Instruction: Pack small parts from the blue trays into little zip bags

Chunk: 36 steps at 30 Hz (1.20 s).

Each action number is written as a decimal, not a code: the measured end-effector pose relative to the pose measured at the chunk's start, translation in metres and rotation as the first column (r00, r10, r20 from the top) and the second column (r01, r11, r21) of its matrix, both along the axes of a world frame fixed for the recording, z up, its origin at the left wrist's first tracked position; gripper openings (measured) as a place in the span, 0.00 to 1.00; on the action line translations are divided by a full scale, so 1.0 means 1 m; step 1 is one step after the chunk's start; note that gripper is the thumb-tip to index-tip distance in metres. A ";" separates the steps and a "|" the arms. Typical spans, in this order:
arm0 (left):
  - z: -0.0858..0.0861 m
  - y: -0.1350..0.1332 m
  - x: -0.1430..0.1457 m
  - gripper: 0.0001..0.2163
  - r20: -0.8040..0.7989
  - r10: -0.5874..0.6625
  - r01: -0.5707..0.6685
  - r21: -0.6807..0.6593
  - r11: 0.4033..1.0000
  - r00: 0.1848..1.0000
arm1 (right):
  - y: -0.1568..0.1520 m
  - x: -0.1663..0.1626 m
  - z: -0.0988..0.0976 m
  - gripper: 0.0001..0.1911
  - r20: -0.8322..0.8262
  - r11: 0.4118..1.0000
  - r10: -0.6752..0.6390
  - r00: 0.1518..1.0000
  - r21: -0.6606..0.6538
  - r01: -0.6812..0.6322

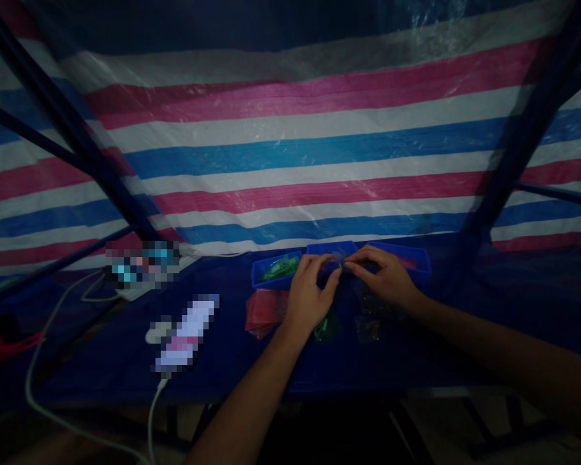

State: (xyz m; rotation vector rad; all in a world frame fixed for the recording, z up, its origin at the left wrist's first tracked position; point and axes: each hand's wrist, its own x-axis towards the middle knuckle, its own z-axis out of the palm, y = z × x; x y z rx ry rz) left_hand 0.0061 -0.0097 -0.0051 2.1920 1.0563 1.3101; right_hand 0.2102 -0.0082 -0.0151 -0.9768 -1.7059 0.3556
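My left hand (312,294) and my right hand (390,276) meet above the front of the blue bins, fingertips pinched close together. Between them is a small clear plastic bag (340,256) with a tiny yellowish bit at its lower edge; dim light blurs its details. Under my left wrist lies a stack of red plastic packets (264,311), partly covered by the hand. A green packet (325,328) rests on the table just below that hand. Nearer my right forearm are clear packets (368,328) with small contents I cannot make out.
Behind my hands stand a blue bin (257,274) with green packets, a middle blue bin (314,248) and a right blue bin (422,263) with something red. Leftward are a phone (188,332) on a white cable and a power strip (142,287). Blue posts flank a striped sheet.
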 end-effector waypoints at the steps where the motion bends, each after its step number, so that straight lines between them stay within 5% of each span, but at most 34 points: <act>1: 0.001 -0.002 0.000 0.17 -0.013 -0.006 0.006 -0.023 1.000 1.000 | 0.001 0.001 0.000 0.08 0.020 1.000 -0.009 1.000 0.020 0.008; 6: 0.003 -0.004 0.002 0.17 0.076 -0.134 0.144 -0.148 0.978 0.988 | 0.004 0.003 -0.006 0.05 0.135 0.990 0.090 0.987 0.092 -0.103; 12: -0.006 0.007 -0.001 0.11 0.102 -0.038 0.054 -0.161 0.986 0.994 | -0.001 0.001 -0.001 0.07 0.228 0.981 0.117 0.967 0.123 -0.148; 17: -0.012 0.012 -0.001 0.07 0.108 -0.023 0.042 -0.177 0.983 0.994 | -0.002 0.000 0.001 0.07 0.091 0.989 0.131 0.987 0.058 -0.137; 23: -0.010 0.004 0.004 0.29 0.092 -0.154 0.169 -0.184 0.968 0.984 | 0.001 0.001 -0.007 0.15 -0.046 0.967 0.178 0.983 -0.177 -0.183; 36: -0.001 0.001 0.002 0.29 0.043 -0.067 0.069 -0.069 0.995 0.997 | 0.004 -0.001 -0.010 0.16 -0.125 0.960 0.184 0.975 -0.190 -0.206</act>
